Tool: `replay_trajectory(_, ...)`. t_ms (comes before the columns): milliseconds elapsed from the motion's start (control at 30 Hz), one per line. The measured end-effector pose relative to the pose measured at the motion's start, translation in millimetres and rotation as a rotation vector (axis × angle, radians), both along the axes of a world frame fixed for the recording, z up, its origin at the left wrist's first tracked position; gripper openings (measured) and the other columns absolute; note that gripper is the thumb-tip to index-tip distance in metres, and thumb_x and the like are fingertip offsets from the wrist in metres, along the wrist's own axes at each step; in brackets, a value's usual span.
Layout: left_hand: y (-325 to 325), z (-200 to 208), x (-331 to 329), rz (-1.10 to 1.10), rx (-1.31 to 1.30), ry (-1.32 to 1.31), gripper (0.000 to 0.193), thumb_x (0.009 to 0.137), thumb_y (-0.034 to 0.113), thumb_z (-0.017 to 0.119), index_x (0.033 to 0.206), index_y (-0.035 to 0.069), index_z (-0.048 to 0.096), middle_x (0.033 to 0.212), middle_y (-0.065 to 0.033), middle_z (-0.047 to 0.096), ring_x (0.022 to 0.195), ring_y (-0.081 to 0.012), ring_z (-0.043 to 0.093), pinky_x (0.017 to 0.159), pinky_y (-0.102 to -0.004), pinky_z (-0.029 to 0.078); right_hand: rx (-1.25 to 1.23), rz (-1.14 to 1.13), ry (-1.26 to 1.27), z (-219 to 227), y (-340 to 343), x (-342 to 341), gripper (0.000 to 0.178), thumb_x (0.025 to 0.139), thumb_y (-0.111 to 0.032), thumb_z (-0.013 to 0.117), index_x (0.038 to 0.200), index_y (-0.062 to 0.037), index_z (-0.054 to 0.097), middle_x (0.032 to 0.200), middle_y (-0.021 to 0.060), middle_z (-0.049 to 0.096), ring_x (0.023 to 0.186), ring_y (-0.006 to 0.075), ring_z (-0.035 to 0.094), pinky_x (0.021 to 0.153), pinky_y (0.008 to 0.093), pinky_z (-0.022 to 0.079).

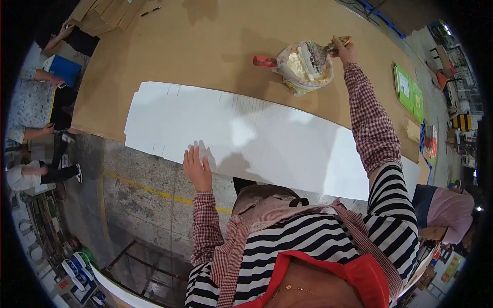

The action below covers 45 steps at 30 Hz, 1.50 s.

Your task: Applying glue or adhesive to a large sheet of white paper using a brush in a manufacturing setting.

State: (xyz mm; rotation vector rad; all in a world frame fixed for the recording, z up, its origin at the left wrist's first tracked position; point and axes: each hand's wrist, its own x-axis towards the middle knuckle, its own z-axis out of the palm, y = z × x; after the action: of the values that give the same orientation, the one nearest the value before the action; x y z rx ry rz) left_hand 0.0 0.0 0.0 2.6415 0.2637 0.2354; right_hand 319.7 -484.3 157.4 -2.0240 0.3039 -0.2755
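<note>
My right hand (345,51) grips the handle of a wide, paste-caked brush (319,56). The brush's bristles rest at the tub of pale cream paste (296,64), over its right part. A whitish lining covers the rim of this tub. Nearer to me lies a long white cardboard sheet (179,115), with short slits and creases along its edges. Its near edge reaches past the table edge. My left hand (197,169) lies flat by that near edge, fingers spread, holding nothing.
A red handle (264,61) sticks out left of the tub on the brown table (215,56). Folded brown cardboard (105,15) and a dark pen (150,12) are far left; green packages (409,92) lie at the right edge. Other people stand left and right.
</note>
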Motion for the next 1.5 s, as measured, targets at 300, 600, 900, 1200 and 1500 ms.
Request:
replay_trajectory(300, 14.0, 2.7, 6.9, -0.044, 0.060, 0.081, 0.045, 0.084, 0.013, 0.057, 0.127, 0.010, 0.046, 0.131, -0.0079, 0.046, 0.126, -0.0307, 0.036, 0.104, -0.0475, 0.026, 0.277, 0.028, -0.061, -18.1, 16.2, -4.1, 0.032, 0.083, -0.026, 0.067, 0.095, 0.0036, 0.063, 0.080, 0.0125, 0.066, 0.053, 0.0168, 0.063, 0.049, 0.0275, 0.054)
replay_trajectory(600, 25.8, -6.5, -9.9, 0.043, -0.082, -0.080, 0.046, 0.084, 0.015, 0.056, 0.128, 0.006, 0.046, 0.127, -0.0170, 0.047, 0.120, -0.0342, 0.040, 0.101, -0.0463, 0.029, -0.268, -0.052, -0.059, -19.9, 40.8, -17.4, 0.037, 0.082, -0.032, 0.067, 0.088, 0.0035, 0.066, 0.072, 0.0102, 0.068, 0.055, 0.0145, 0.064, 0.051, 0.0267, 0.052)
replay_trajectory(900, 0.1, -25.5, 14.7, 0.974, -1.235, -0.196, 0.078, 0.079, 0.030, 0.071, 0.136, -0.002, 0.028, 0.136, -0.0178, 0.035, 0.125, -0.0296, 0.035, 0.103, -0.0461, 0.029, -0.253, 0.164, -0.281, -22.3, 55.7, 0.8, 0.050, 0.079, -0.045, 0.067, 0.087, 0.0048, 0.067, 0.070, 0.0101, 0.068, 0.062, 0.0128, 0.066, 0.058, 0.0291, 0.054)
replay_trajectory(1200, 4.0, -50.9, 17.1, 0.990, -1.568, 0.109, 0.095, 0.072, 0.031, 0.078, 0.136, -0.006, 0.020, 0.130, -0.0203, 0.040, 0.115, -0.0294, 0.045, 0.088, -0.0412, 0.044, 0.298, -0.235, -0.209, -19.5, 21.0, 4.4, 0.030, 0.084, -0.016, 0.063, 0.091, 0.0128, 0.056, 0.079, 0.0208, 0.065, 0.057, 0.0252, 0.065, 0.053, 0.0332, 0.058)
replay_trajectory(1500, -1.8, -51.3, 16.1, 1.044, -1.277, 0.035, 0.078, 0.069, 0.036, 0.079, 0.121, -0.004, 0.038, 0.109, -0.0151, 0.053, 0.063, -0.0168, 0.052, 0.035, -0.0286, 0.026, 1.009, -0.070, -0.126, -49.8, -70.8, 9.2, 0.040, 0.094, -0.028, 0.032, 0.113, 0.0056, 0.043, 0.105, 0.0267, 0.060, 0.060, 0.0264, 0.054, 0.058, 0.0379, 0.049)
